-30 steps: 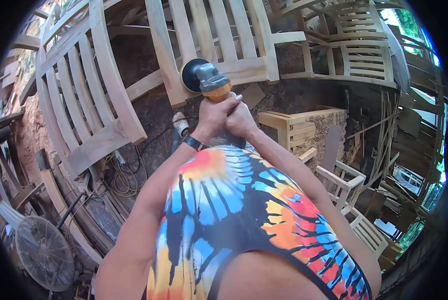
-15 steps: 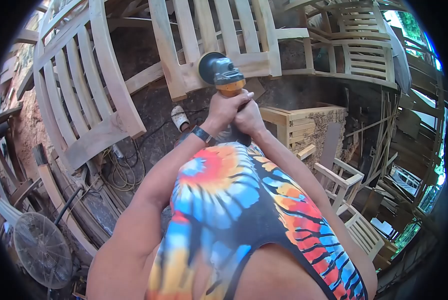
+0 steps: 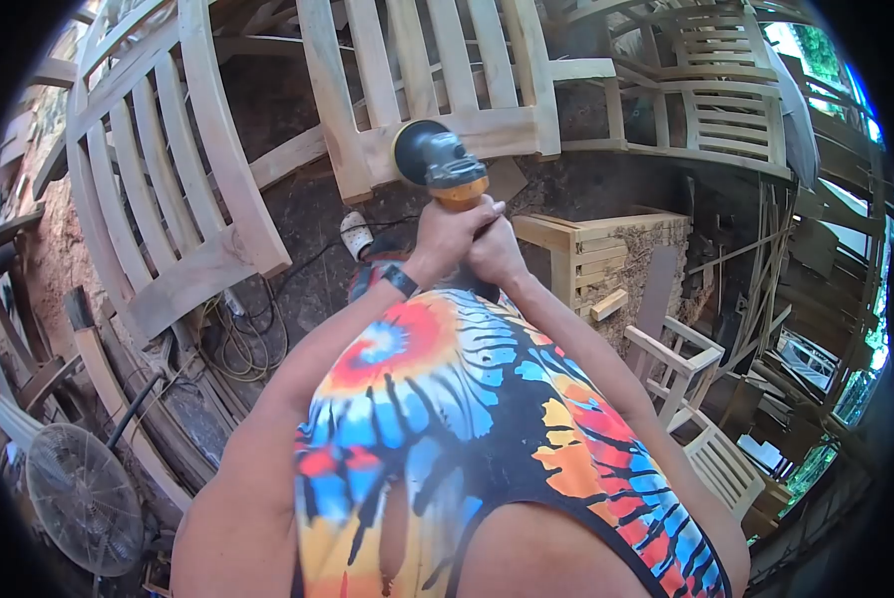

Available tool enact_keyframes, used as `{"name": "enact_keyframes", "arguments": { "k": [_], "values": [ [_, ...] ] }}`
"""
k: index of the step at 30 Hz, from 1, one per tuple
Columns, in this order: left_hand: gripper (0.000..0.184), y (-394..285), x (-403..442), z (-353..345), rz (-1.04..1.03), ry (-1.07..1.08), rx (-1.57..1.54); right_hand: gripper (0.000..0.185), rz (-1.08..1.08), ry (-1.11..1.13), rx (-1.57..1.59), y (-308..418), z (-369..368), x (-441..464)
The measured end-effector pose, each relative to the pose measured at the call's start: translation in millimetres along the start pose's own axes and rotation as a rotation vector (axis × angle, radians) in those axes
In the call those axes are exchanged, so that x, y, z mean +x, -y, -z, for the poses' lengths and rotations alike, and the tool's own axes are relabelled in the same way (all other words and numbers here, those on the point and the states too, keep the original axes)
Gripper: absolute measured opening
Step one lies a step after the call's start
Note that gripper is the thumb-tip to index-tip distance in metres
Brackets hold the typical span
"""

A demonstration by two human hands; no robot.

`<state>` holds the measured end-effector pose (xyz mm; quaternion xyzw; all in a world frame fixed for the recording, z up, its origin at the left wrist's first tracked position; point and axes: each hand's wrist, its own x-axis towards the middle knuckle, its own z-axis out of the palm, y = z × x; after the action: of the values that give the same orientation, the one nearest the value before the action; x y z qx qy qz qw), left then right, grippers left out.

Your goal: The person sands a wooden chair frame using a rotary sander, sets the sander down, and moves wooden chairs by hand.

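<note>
Both of my hands are wrapped around an angle grinder (image 3: 451,171) with a grey head, an orange-yellow body band and a round dark disc (image 3: 415,149). My left hand (image 3: 444,237), with a dark watch on its wrist, closes on the body just behind the band. Beside it, my right hand (image 3: 493,251) grips too, the fingers overlapping. The disc is over the lower rail of a slatted wooden panel (image 3: 497,132), like a chair back; I cannot tell exactly where they touch. The rear of the tool is mostly hidden by my hands and shirt.
Another slatted wooden panel (image 3: 192,259) leans at the left. Cords (image 3: 247,344) lie on the floor near a round fan (image 3: 85,498). Stacked timber (image 3: 616,249) and a small wooden frame (image 3: 681,359) stand at the right, with slatted chair parts (image 3: 731,110) behind.
The grinder and both hands have come slightly down, towards my body, so the disc sits lower on the panel's rail. My torso has shifted a little to the left. My grip is unchanged.
</note>
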<state>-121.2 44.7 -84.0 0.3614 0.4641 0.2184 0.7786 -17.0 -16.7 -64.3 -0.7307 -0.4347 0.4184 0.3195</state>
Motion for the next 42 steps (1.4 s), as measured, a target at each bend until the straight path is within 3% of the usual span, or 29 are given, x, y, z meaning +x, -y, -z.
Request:
{"name": "enact_keyframes", "arguments": {
  "k": [4, 5, 6, 10, 15, 19, 23, 24, 27, 32, 34, 35, 37, 39, 42],
  "values": [
    [0.031, 0, 9, 2, 0.021, -0.046, 0.044, 0.047, -0.033, 0.047, -0.038, 4, -1, 8],
    [0.031, 4, 0, 6, -0.003, -0.083, 0.054, 0.046, 0.118, 0.014, -0.041, 5, -7, 5],
    [0.031, 4, -5, 8, -0.028, -0.123, 0.061, 0.045, 0.106, 0.016, -0.022, 6, -7, 3],
    [0.034, 0, 3, 1, 0.016, 0.030, 0.003, 0.044, 0.032, 0.016, -0.014, -4, -6, -1],
    [0.030, 8, -10, 5, -0.020, -0.106, 0.027, 0.042, 0.063, -0.009, 0.021, 3, -9, -5],
    [0.028, 10, 7, 0, -0.001, 0.042, -0.052, 0.042, 0.044, -0.003, -0.022, -6, -6, -1],
    [0.038, 21, -6, 9, -0.010, -0.156, -0.031, 0.044, 0.111, 0.029, 0.020, 0, -13, 2],
    [0.039, 20, -5, 7, -0.010, -0.136, -0.051, 0.044, 0.154, 0.031, 0.038, 0, -12, 0],
    [0.036, 17, 7, -2, 0.011, -0.062, -0.046, 0.045, 0.004, 0.011, 0.008, 2, 2, -2],
    [0.018, 10, 40, -48, 0.008, 0.339, -0.244, 0.044, -0.155, -0.188, -0.256, -11, 43, 1],
    [0.022, 8, 61, -67, 0.003, 0.469, -0.269, 0.044, -0.159, -0.305, -0.290, -22, 57, 8],
    [0.022, 8, 66, -70, 0.008, 0.462, -0.261, 0.028, -0.124, -0.394, -0.257, -21, 60, 10],
    [0.021, 3, 69, -70, 0.016, 0.442, -0.247, 0.031, -0.126, -0.314, -0.300, -17, 59, 15],
    [0.023, 3, 58, -53, 0.010, 0.316, -0.244, 0.042, -0.066, -0.247, -0.285, -4, 48, 18],
    [0.025, 13, 34, -17, 0.007, 0.154, -0.165, 0.043, -0.075, -0.082, -0.179, 5, 17, 10]
  ]
}}
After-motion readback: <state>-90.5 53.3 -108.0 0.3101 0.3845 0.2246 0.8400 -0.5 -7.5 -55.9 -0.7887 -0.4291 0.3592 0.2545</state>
